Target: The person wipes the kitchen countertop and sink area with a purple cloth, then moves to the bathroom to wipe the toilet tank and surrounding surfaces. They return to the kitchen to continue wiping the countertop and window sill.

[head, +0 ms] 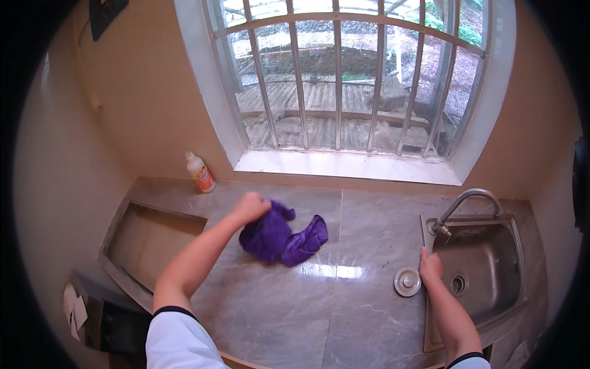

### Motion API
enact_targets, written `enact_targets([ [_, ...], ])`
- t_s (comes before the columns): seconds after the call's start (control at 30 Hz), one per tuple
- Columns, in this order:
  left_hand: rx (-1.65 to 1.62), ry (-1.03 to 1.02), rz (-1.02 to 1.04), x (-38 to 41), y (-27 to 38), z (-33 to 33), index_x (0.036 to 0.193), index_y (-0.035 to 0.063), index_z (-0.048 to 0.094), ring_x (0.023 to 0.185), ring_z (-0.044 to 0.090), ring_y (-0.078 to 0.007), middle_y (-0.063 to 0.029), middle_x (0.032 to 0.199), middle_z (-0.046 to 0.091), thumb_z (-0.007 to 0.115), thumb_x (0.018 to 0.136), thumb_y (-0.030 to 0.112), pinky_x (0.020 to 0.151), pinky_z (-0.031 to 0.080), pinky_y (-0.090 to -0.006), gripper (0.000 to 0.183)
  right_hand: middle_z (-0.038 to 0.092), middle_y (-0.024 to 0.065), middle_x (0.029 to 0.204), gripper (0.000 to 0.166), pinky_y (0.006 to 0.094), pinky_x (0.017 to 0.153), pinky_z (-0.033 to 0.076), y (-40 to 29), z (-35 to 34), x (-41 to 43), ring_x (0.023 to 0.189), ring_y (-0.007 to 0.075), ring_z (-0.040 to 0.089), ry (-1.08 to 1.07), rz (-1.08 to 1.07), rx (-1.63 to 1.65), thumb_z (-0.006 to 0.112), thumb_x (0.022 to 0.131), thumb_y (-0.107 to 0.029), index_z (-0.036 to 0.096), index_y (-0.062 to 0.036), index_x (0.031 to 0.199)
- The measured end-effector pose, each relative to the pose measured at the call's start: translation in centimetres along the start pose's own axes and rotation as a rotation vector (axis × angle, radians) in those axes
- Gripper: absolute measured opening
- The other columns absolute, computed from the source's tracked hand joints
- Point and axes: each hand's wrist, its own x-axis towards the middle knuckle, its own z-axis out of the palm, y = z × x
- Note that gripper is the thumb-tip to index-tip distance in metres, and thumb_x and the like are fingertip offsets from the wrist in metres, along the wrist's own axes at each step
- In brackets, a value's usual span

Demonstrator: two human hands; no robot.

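My left hand is closed around one end of a crumpled purple cloth. The rest of the cloth spreads over the grey marbled countertop, slightly blurred. Over on the right, my right hand is curled at the left rim of a stainless steel sink, its fingers partly hidden by the back of the hand. Just left of that hand lies a round metal sink strainer plug on the counter.
A curved faucet arches at the sink's back left corner. Against the back wall stands a white bottle with an orange label. A recessed cutout opens in the counter's left side. Beyond is a barred window; a dark appliance sits lower left.
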Motion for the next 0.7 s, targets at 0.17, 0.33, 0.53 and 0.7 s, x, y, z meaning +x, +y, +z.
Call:
enact_targets([
  [0.17,-0.163,0.627,-0.256,9.1,1.4,-2.8,0.079,-0.0020,0.068,0.082,0.064,-0.0414,-0.0256,0.084,0.065,0.050,0.085,0.034,0.074,0.050,-0.0497,0.040,0.062,0.0304,0.099,0.065,0.0486,0.085,0.045,0.4,0.0,0.1,0.097,0.0447,0.059,0.027,-0.015,-0.061,0.042,0.092,-0.054,0.061,0.0076,0.097],
  [0.33,-0.116,0.762,-0.446,17.1,-2.9,-2.8,0.114,0.0061,0.055,0.101,0.059,-0.0379,-0.0166,0.112,0.058,0.050,0.089,0.033,0.087,0.047,-0.0511,0.037,0.062,0.0299,0.102,0.065,0.0499,0.085,0.046,0.4,0.6,0.4,0.097,0.0444,0.059,0.022,-0.043,-0.163,0.041,0.093,-0.054,0.060,0.0076,0.098],
  [0.53,0.078,0.226,-0.327,18.2,-0.4,0.8,0.116,0.0080,0.063,0.124,0.047,-0.0305,-0.0124,0.128,0.056,0.060,0.080,0.041,0.102,0.032,-0.0536,0.049,0.062,0.0314,0.097,0.064,0.0503,0.084,0.045,0.6,0.1,0.1,0.095,0.0458,0.059,0.064,-0.053,-0.159,0.042,0.093,-0.053,0.060,0.0093,0.096],
  [0.7,0.051,0.097,-0.476,19.1,-2.8,-0.4,0.121,0.0068,0.061,0.125,0.045,-0.0326,-0.0138,0.131,0.054,0.060,0.077,0.034,0.103,0.030,-0.0541,0.051,0.061,0.0323,0.096,0.064,0.0503,0.083,0.045,0.7,0.3,0.3,0.094,0.0469,0.058,0.060,-0.089,-0.120,0.042,0.093,-0.052,0.059,0.0096,0.095],
])
